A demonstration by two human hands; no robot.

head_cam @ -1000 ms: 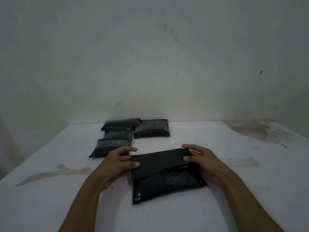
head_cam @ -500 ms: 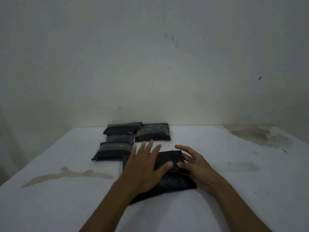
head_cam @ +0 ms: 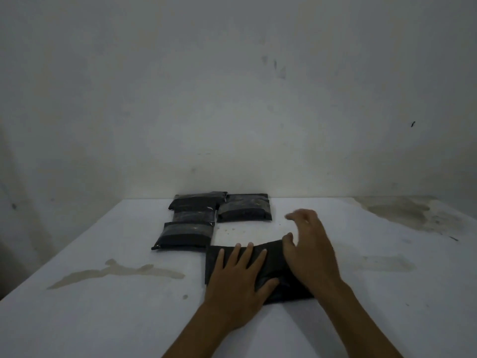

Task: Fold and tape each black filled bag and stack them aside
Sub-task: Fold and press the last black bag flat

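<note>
Black bag [head_cam: 268, 257]: folded, lying flat on the white table [head_cam: 103, 319] near its 6 o'clock edge, under both hands.
Left hand [head_cam: 238, 282]: palm down, fingers spread, pressed flat on the bag, gripping nothing.
Right hand [head_cam: 309, 249]: over the bag's 3 o'clock end, fingers loose and blurred, closed on nothing.
Taped bags [head_cam: 216, 218]: four, clustered at 11 o'clock of the folded bag, near the wall [head_cam: 232, 99].
Stains [head_cam: 116, 272]: brownish, at 9 o'clock and 2 o'clock.

Single head view, close, facing forward-down over table [head_cam: 103, 319] toward wall [head_cam: 232, 99].
</note>
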